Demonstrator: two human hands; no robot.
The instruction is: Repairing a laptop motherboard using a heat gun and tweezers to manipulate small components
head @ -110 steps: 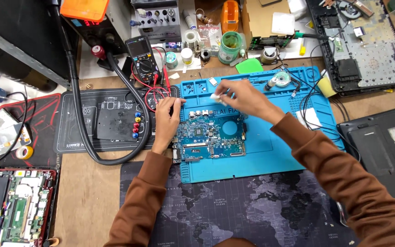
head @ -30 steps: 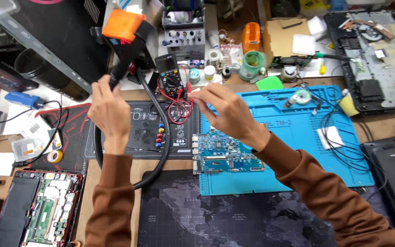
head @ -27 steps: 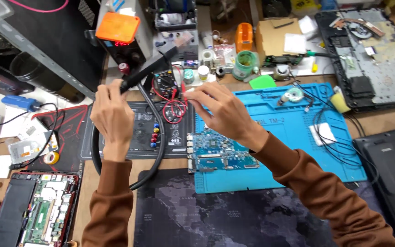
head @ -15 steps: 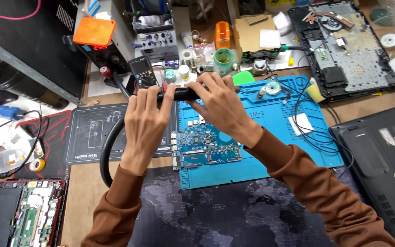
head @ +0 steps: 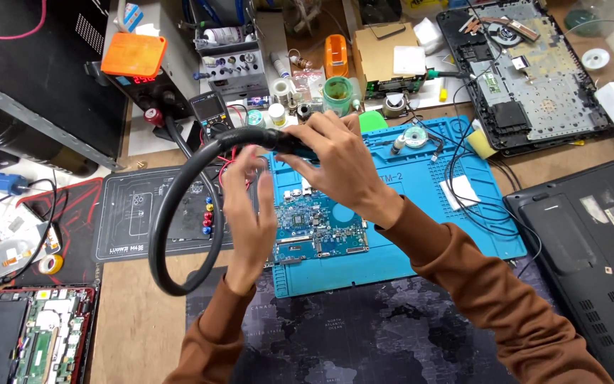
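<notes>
The fingers of the right hand (head: 342, 167) are curled around the black handle (head: 278, 139) of a hot-air tool, gripping it from above at the end where the thick black hose (head: 179, 206) joins it. The left hand (head: 246, 213) is raised just beside, its fingers loosely bent and its fingertips touching the underside of the same handle, so both hands hold the tool above the bench. From the handle the hose arches to the left, drops in a wide loop over the dark grey work mat (head: 136, 220) and bends back up toward the black station with an orange block on top (head: 136, 67) at the rear of the bench. Directly below the hands lies a blue-green circuit board (head: 321, 227), flat on the blue silicone repair mat (head: 421, 213), near its left edge. A black multimeter (head: 211, 112) with red leads stands behind the hands, just beside the hose. To the far right a closed black laptop base (head: 591, 249) rests on the wooden bench, and above it an opened laptop chassis (head: 527, 71) lies with its fan exposed. At the lower left an opened laptop with red trim (head: 30, 334) shows its boards. Both sleeves are brown.
</notes>
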